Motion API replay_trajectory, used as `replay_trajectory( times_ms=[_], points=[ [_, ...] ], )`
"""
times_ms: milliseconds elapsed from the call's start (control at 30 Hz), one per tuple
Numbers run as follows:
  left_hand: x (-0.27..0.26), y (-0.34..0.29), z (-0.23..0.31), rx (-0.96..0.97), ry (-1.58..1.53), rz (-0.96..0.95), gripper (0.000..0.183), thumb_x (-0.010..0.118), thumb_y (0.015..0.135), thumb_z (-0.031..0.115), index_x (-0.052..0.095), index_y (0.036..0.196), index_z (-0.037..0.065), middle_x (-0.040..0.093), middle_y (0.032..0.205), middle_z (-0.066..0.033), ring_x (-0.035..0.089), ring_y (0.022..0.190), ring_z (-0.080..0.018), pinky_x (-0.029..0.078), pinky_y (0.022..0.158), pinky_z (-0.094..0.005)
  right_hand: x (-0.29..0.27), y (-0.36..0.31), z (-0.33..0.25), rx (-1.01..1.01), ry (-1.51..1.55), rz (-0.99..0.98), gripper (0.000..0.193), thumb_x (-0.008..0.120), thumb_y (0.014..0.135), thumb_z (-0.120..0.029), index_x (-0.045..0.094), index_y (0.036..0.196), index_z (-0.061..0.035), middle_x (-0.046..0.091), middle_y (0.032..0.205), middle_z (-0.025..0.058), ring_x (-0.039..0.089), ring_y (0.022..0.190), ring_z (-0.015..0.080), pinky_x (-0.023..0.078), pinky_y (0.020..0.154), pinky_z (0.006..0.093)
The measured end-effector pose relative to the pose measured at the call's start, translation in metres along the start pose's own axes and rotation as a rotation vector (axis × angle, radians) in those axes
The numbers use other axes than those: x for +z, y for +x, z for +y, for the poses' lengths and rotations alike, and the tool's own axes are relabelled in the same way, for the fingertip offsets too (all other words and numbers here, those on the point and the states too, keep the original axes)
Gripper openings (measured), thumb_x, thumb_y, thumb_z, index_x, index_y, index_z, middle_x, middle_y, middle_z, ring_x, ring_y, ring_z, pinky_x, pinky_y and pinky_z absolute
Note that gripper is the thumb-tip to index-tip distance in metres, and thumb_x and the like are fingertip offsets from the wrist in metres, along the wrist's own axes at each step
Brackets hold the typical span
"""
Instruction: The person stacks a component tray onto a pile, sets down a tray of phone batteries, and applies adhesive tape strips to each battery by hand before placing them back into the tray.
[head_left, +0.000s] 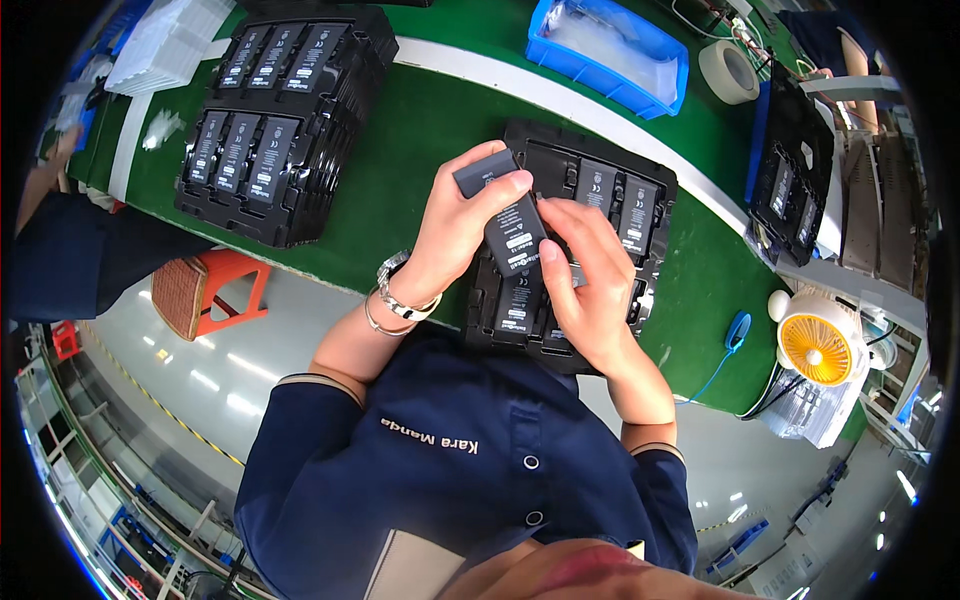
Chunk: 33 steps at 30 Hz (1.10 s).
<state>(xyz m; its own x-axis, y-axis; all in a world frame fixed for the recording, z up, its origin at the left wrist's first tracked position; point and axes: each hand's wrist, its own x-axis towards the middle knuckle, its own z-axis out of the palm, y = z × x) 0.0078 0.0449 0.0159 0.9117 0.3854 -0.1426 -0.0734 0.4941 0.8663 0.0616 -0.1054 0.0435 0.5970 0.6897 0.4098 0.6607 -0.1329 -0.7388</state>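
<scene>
A flat black battery (pixel 515 232) with pale printing is held tilted above a black plastic tray (pixel 545 140). My left hand (pixel 455 225) is closed on its upper part, thumb across the face and fingers behind. My right hand (pixel 597 275) grips at the battery's right edge with thumb and index fingertips; its other fingers are bent and partly hidden. Similar batteries (pixel 640 213) lie in the tray's pockets under and beside my hands, some of them covered by the hands.
At the left stands a tall stack of black trays (pixel 345 130) with batteries in the top one. A blue bin (pixel 545 55) and a tape roll (pixel 728 72) sit at the back. To the right are another black tray (pixel 812 140), a blue cabled object (pixel 738 330) and a fan (pixel 815 348).
</scene>
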Motion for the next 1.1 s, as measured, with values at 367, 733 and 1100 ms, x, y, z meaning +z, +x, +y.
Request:
replay_trajectory(
  times_ms=[367,733,1100],
  points=[
    [0.005,0.001,-0.009,0.033,0.137,-0.103,0.012,0.059,0.082,0.012,0.053,0.078,0.002,0.049,0.074,0.0006,0.045,0.065,-0.0051,0.037,0.06,-0.0208,-0.004,-0.002,0.003,-0.158,-0.262,0.061,0.024,0.064,0.069,0.007,0.062,0.093,0.0045,0.063,0.088,0.0148,0.061,0.073,0.0284,0.05,0.065,0.0352],
    [0.004,0.003,0.0,-0.019,0.138,-0.162,0.015,0.064,0.082,0.015,0.055,0.077,0.004,0.052,0.068,0.0048,0.048,0.064,-0.0032,0.038,0.059,-0.0202,-0.011,-0.006,0.015,0.47,0.533,-0.016,0.02,0.053,0.095,-0.015,0.062,0.092,0.0032,0.064,0.083,0.0068,0.06,0.075,0.0114,0.049,0.067,0.025],
    [0.006,0.005,-0.006,-0.088,0.126,-0.28,0.016,0.063,0.082,0.016,0.054,0.076,0.004,0.053,0.067,0.0031,0.05,0.063,-0.0042,0.04,0.059,-0.0209,-0.01,-0.007,0.018,0.549,0.652,-0.089,0.019,0.057,0.094,-0.015,0.059,0.084,0.0007,0.058,0.072,-0.0006,0.052,0.068,0.0053,0.043,0.063,0.0214]
  ],
)
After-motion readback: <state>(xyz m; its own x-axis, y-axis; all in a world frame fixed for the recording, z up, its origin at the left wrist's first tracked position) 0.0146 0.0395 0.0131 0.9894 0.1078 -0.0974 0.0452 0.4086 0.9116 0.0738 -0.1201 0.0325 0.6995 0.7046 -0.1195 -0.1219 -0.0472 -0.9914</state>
